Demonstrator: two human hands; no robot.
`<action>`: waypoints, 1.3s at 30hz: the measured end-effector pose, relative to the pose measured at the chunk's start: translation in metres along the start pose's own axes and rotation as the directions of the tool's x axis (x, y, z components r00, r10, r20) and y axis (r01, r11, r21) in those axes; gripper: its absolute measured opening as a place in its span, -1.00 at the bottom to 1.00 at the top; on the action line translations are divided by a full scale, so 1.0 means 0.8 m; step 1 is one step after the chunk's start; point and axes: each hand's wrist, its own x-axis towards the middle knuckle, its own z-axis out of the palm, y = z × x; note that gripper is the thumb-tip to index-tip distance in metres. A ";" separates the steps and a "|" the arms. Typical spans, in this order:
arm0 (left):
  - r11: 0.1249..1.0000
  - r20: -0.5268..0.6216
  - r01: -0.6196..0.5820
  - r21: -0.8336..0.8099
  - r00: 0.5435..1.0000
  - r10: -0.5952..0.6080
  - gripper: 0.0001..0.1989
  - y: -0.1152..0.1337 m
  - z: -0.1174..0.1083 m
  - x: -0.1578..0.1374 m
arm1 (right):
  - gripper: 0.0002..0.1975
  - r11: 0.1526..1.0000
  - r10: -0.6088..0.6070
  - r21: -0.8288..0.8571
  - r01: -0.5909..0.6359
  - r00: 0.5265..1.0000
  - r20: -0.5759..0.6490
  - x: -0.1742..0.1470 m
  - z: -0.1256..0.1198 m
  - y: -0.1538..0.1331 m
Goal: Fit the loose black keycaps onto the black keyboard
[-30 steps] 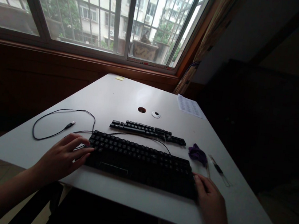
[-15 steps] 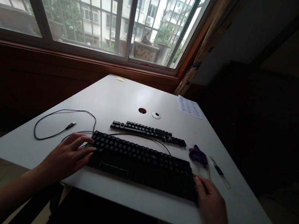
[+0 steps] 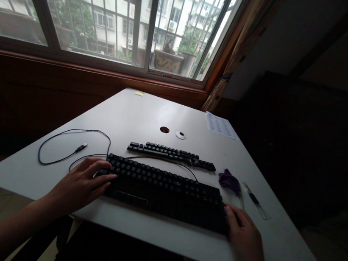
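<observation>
Two bare hands rest at opposite ends of a black keyboard [image 3: 165, 198], which lies slightly aslant along the near edge of a white desk [image 3: 42, 179]. The left hand [image 3: 80, 180] has its fingers slightly spread, with fingertips on the keyboard's left end; whether its thumb grips underneath cannot be told. The right hand [image 3: 245, 234] is closed narrowly on the keyboard's right end, thumb and forefinger at the edge, the other fingers curled out of sight. Keys fill the keyboard's far rows, while its near part is dark, with a thin pale rectangle showing left of the middle.

Right of the keyboard lie a wire-looped tool [image 3: 253, 197] with a black grip and a crumpled purple cloth [image 3: 229, 181]. A black cable [image 3: 97, 130] loops to the keyboard's left, ending in a USB plug [image 3: 80, 148]. Just beyond the keyboard, loose keycaps [image 3: 158, 153] stand grouped in rows.

Farther past the keyboard are a white grommet cover [image 3: 178, 135], a round desk hole [image 3: 164, 130], a printed sheet [image 3: 221, 126], a yellow sticky note [image 3: 139, 94] and, behind everything, a barred window [image 3: 151, 24].
</observation>
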 end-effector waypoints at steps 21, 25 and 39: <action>1.000 -0.052 0.020 -0.021 0.998 -0.021 -0.70 -0.006 -0.001 -0.004 | -0.54 1.000 -0.004 0.008 0.004 1.000 -0.001 0.000 0.000 0.000; 1.000 -0.040 0.014 -0.016 0.999 -0.015 -0.68 -0.004 0.002 -0.005 | -0.53 1.000 -0.013 0.007 0.013 1.000 -0.005 0.001 0.000 -0.002; 0.999 -0.047 0.010 -0.038 0.999 -0.011 -0.69 -0.008 -0.007 0.019 | -0.54 0.999 -0.037 0.011 0.037 0.999 -0.026 0.001 0.000 -0.003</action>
